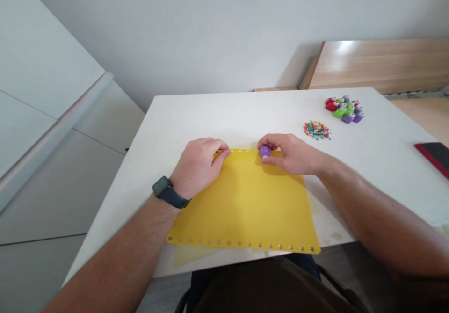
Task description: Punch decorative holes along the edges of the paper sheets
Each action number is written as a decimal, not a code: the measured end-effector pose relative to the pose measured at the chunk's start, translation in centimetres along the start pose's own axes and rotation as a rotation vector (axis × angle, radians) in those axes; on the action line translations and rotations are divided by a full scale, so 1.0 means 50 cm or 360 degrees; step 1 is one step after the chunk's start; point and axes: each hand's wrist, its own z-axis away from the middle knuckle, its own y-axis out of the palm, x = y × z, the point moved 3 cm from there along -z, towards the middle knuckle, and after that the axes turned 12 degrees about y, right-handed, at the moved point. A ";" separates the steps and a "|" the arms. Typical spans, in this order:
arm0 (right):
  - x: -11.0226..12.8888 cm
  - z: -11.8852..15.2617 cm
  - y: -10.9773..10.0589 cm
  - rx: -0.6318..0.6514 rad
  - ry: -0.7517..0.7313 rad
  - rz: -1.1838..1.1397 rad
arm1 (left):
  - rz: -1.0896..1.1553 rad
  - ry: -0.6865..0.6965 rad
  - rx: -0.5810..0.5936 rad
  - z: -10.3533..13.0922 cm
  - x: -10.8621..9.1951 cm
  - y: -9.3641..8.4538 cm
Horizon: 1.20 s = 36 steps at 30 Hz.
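Note:
A yellow sheet of paper (252, 200) lies on the table, with a row of small punched shapes along its near edge and more holes along its far edge. My left hand (203, 165) pinches the sheet's far edge, left of the middle, between thumb and fingers. In my right hand (289, 154) is a purple craft punch (264, 151), held between thumb and fingers at the far edge of the paper. A paler yellow sheet (191, 254) shows from underneath. Whether the punch is pressed down cannot be seen.
Beyond my right hand lies a pile of colourful paper cut-outs (317, 129). Several red, green and purple punches (345, 109) stand clustered at the back right of the white table (210, 116). A dark, red-edged object (435, 156) rests at the right.

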 end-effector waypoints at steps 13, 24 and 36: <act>0.002 0.002 0.000 0.0072 -0.0012 -0.0012 | 0.0157 -0.0182 0.0135 0.002 -0.010 -0.003; 0.000 0.000 -0.001 0.0067 -0.0003 -0.0012 | 0.0189 -0.0225 0.0142 -0.001 -0.008 -0.004; -0.007 -0.003 0.001 0.0079 -0.0009 -0.0010 | 0.0199 -0.0253 0.0162 0.001 -0.007 0.000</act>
